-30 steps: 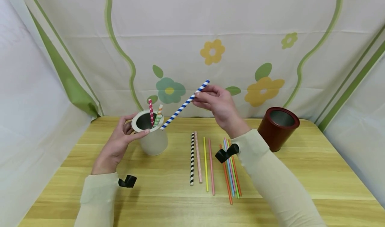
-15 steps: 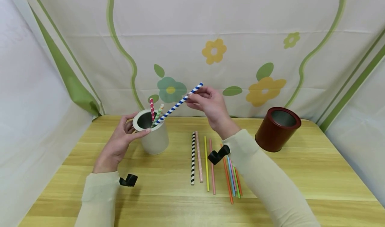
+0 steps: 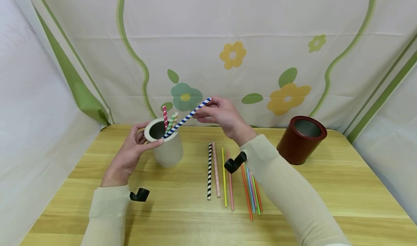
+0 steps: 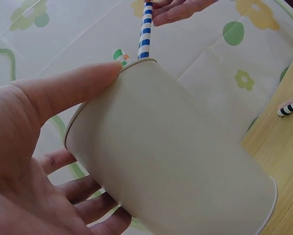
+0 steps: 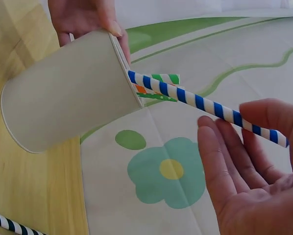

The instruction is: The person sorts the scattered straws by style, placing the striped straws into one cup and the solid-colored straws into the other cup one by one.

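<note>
My left hand holds a whitish can by its rim; in the left wrist view the thumb lies along the rim and the fingers curl at the side. Between thumb and fingers, my right hand pinches a blue-and-white striped paper straw near its upper end. That straw slants, its lower end at the can's mouth; how deep it reaches is hidden. A red dotted straw and a green striped straw stick out of the can, with an orange-striped one beside them.
Right of the can, a black-and-white striped straw, a pale pink one, a yellow one and several other coloured straws lie on the wooden table. A dark red can stands at the right. Behind hangs a flowered curtain.
My right hand has moved left and slightly down with the blue-and-white straw, whose lower end went from beside the can to its mouth. The left hand keeps its hold on the can.
</note>
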Motion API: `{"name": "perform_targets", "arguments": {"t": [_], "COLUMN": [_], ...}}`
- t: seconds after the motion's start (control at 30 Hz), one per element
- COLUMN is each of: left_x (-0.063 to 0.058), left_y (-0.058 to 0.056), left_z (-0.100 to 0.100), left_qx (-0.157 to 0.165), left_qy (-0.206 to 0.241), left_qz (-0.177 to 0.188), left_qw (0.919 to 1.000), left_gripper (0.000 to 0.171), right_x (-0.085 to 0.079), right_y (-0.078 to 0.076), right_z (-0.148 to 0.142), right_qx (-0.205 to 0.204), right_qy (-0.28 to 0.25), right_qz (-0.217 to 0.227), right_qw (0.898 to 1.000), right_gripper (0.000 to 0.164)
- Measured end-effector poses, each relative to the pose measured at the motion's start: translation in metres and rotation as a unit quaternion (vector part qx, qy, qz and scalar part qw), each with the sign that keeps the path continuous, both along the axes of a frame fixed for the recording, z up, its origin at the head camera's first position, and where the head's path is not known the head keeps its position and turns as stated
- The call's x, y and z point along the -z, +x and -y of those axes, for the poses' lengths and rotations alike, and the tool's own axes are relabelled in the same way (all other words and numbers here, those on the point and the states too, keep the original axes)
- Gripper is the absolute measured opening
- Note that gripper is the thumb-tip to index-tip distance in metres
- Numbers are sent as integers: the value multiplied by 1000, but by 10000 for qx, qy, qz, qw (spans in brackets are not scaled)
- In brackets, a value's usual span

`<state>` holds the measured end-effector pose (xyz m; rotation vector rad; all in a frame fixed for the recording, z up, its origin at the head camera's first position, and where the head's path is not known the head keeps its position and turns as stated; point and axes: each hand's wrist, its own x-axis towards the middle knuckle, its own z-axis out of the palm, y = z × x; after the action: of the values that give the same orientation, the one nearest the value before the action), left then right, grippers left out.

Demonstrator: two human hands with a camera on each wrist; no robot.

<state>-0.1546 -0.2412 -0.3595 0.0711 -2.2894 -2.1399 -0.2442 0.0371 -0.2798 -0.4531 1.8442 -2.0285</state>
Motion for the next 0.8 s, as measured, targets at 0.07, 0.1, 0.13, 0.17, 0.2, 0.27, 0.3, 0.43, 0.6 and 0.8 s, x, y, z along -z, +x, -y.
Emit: {"name": "perform_targets", "arguments": {"t": [0.07,0.1,0.13,0.17,0.2,0.27,0.3,0.43,0.6,0.8], "left_x": [0,0,0,-1,-1,-1,-1,0,0,1], "left_y": [0,0,0,0,0,0,0,1,1,0], "left_z": [0,0,0,0,0,0,0,1,1,0], "left_qx": [-4,-6,-9,-9,-8,-2,2,18,12,16], "left_qy": [8,11,9,7,-3,-5,-13,0,-7,16], "left_qz": [18,26,34,40,44,50,55,61,62,57], "left_qw": [10000,10000,10000,10000,10000,10000,10000,10000,10000,10000], "left_gripper": [79,79,79,79,79,79,79,79,79,78], "right_x": [-2,-3,-4,-5,-6,-7,-7,-7,-6,-2], "right_y": [-2,-2,-3,-4,-4,-5,-5,-5,-4,-1], "right_z": [1,1,1,1,2,3,4,7,11,15], "right_qx": [-96,-132,-164,-196,-226,-287,-315,-382,-421,-509], "right_qy": [185,279,357,434,511,630,664,781,823,980], "right_qz": [27,32,46,62,73,112,138,161,118,51], "right_qw": [9998,9995,9992,9988,9984,9975,9972,9961,9957,9939], "right_gripper": [17,16,16,16,17,18,18,18,17,20]}}
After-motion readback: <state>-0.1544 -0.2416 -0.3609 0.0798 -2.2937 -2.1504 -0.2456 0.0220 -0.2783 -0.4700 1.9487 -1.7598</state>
